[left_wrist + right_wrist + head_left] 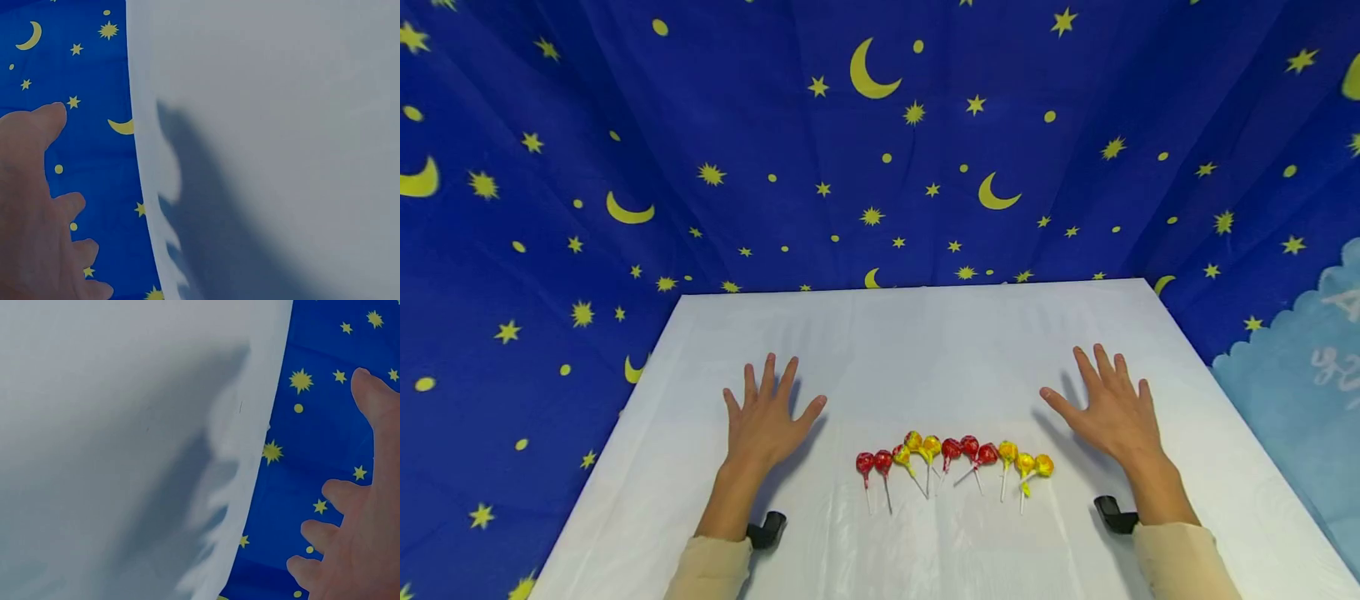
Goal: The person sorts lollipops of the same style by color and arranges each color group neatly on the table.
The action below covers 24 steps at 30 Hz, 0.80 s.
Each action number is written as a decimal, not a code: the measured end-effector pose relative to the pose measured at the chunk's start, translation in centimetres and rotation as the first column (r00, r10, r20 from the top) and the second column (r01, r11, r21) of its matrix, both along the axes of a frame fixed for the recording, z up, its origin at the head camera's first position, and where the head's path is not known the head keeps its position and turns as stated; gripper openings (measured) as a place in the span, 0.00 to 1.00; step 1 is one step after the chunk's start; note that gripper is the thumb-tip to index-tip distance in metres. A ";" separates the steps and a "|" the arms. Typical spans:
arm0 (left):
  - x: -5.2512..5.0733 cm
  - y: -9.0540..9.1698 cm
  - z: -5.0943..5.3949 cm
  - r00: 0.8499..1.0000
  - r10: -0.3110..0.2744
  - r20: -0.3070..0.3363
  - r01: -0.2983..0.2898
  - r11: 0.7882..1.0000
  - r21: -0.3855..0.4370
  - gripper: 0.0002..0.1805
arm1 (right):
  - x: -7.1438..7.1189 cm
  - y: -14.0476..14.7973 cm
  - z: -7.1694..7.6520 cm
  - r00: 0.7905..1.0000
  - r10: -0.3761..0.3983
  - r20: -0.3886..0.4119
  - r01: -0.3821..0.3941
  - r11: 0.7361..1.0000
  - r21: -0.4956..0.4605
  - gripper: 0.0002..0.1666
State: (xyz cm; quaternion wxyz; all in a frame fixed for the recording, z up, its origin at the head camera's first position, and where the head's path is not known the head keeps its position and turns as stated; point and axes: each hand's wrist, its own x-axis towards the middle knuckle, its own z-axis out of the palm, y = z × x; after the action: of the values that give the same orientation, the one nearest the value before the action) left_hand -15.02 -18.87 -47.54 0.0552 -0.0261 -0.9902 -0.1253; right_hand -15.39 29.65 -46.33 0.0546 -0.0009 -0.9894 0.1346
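Note:
A row of lollipops lies on the white table in the head view, between the two hands. Two red lollipops (883, 463) are at its left end, then several yellow lollipops (931, 447), then several red lollipops (970, 447), and yellow lollipops (1025, 465) at the right end. Their white sticks point toward the person. Left of the row, my left hand (765, 429) is held over the table, fingers spread, holding nothing. To the right, my right hand (1116, 417) hovers the same way with its fingers apart. Both wrist views show spread fingers and their shadows.
The white table (865, 358) has its far edge against a blue curtain (820, 150) printed with yellow moons and stars. A light-blue cloud-shaped panel (1300, 367) hangs at the right. Black wrist mounts (767, 530) sit by the forearms.

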 end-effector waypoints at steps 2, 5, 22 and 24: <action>0.1 0.0 0.0 1.000 -0.002 0.010 0.002 1.000 -0.002 0.50 | 0.0 0.0 0.0 1.000 0.002 0.013 -0.002 1.000 0.000 0.60; 0.1 0.0 0.0 1.000 -0.004 0.018 0.004 1.000 0.003 0.50 | -0.1 -0.2 0.1 1.000 0.013 0.028 -0.013 1.000 0.000 0.60; 0.6 0.3 1.1 0.984 -0.179 0.016 0.163 0.924 0.346 0.32 | 1.5 -2.2 0.8 0.988 0.128 -0.081 -0.145 0.954 -0.260 0.28; 0.6 0.6 1.2 0.977 -0.213 0.023 0.186 0.894 0.407 0.28 | 1.6 -2.4 0.9 0.984 0.157 -0.084 -0.175 0.942 -0.286 0.23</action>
State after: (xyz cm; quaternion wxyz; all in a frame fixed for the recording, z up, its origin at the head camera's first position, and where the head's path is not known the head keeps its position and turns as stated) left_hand -14.38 -18.27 -46.37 0.0129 -0.1113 -0.9365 -0.3323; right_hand -13.74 27.26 -45.41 0.0719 0.0784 -0.9531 0.2835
